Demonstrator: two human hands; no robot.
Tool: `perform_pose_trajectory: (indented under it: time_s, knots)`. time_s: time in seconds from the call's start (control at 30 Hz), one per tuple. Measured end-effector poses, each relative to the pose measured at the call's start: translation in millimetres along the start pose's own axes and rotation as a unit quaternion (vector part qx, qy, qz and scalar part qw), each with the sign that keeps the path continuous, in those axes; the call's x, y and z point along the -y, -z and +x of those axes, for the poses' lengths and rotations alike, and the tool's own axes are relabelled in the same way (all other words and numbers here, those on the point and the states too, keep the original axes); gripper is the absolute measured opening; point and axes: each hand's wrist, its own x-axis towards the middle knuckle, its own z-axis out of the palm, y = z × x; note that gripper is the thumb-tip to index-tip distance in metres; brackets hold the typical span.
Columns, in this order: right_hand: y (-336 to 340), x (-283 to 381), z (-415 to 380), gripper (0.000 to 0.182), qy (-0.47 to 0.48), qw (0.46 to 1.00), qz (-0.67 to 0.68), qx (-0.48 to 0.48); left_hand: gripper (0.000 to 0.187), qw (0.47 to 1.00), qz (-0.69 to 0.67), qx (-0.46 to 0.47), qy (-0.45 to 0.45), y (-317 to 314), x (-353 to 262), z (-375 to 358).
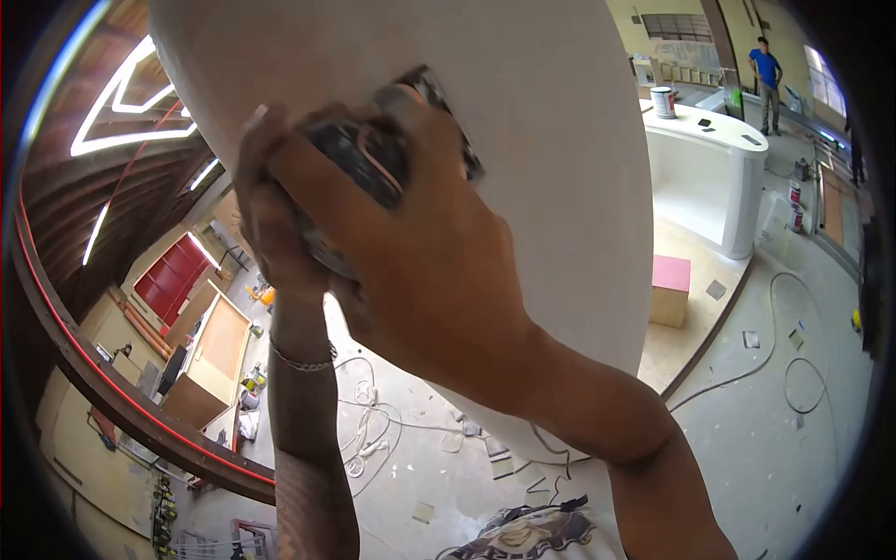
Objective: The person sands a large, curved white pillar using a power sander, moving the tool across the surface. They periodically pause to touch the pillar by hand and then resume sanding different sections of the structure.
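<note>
A dark hand tool point(359, 161), which looks like a sander, lies against a large pale curved panel point(560, 224). My right hand point(420, 233) is wrapped over its top, fingers bent around the body. At the tool's left end, my left hand point(266, 210) is closed on it, slightly blurred, with a chain bracelet on the wrist. The tool's flat dark edge point(448, 121) shows beyond my right fingers. Its underside is hidden against the panel.
A white curved counter point(700, 182) at the right bears a can point(663, 103). Behind it stands a person in blue point(765, 75). Cables point(373, 411) and scraps lie on the floor. A dark beam with a red line point(121, 401) crosses the left.
</note>
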Motion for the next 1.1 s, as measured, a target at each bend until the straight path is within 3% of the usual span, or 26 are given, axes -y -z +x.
perform_pose_trajectory:
  time_s: [0.13,0.27,0.47,0.57,0.67,0.77,0.87,0.97,1.1]
  knots:
    - [-1,1,6,0.049,0.020,0.999,0.029,-0.032,0.057,1.000,-0.014,-0.014,-0.024,-2,-8,12]
    - [3,-3,-19,0.041,0.014,1.000,0.001,-0.019,0.063,0.991,-0.068,0.049,-0.101,-6,10,-16]
    - [-6,3,20,0.037,0.026,0.997,0.041,-0.054,0.068,0.993,0.089,-0.075,-0.029,19,4,20]
    - [-10,4,36,0.036,0.021,0.996,0.042,-0.071,0.070,0.998,0.022,-0.061,-0.011,5,-16,42]
    - [-8,3,27,0.038,0.025,0.996,0.035,-0.075,0.068,0.994,0.058,-0.086,-0.040,-1,-13,35]
    - [0,-2,5,0.042,0.031,0.997,0.033,-0.063,0.065,0.997,-0.037,-0.019,-0.060,-5,4,10]
    - [12,1,-18,0.050,-0.031,0.999,0.036,0.018,0.061,0.987,-0.130,0.048,-0.078,-7,16,-24]
    - [18,0,-48,0.056,-0.083,0.993,0.010,0.083,0.056,0.994,-0.069,0.052,-0.069,-20,8,-52]
    - [23,-4,-84,0.064,-0.104,0.992,0.006,0.073,0.050,0.983,0.013,0.113,-0.144,-29,13,-73]
